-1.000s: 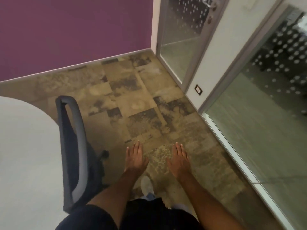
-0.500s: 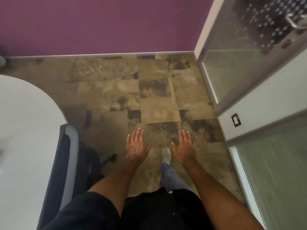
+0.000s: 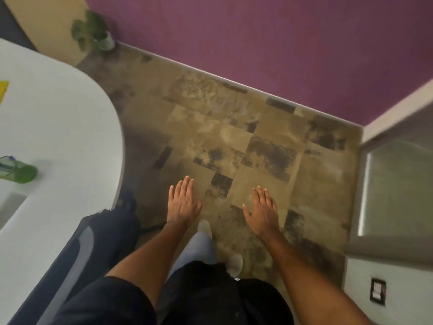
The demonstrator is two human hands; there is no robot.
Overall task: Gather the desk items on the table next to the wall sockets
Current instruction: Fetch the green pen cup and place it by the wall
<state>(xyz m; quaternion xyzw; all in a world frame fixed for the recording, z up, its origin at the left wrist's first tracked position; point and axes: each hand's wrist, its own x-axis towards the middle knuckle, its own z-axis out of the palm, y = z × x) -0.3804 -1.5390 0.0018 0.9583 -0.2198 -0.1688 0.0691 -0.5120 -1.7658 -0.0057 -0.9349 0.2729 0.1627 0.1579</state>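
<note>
Both hands, left (image 3: 184,205) and right (image 3: 262,212), hang flat-fingered and empty over the floor, so gathering seems unstarted: a green bottle (image 3: 17,170) and yellow item (image 3: 3,90) lie apart on the tabletop (image 3: 58,127).

An office: a rounded white bench (image 3: 58,127) and swivel chair (image 3: 89,245) left of the fingers (image 3: 181,188), glass partition (image 3: 396,184) to their right.

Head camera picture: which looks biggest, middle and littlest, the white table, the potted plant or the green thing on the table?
1. White table, by far the largest.
2. Potted plant and the green thing look about alike; the plant stands farther from the camera, so I will not rank them.
</note>
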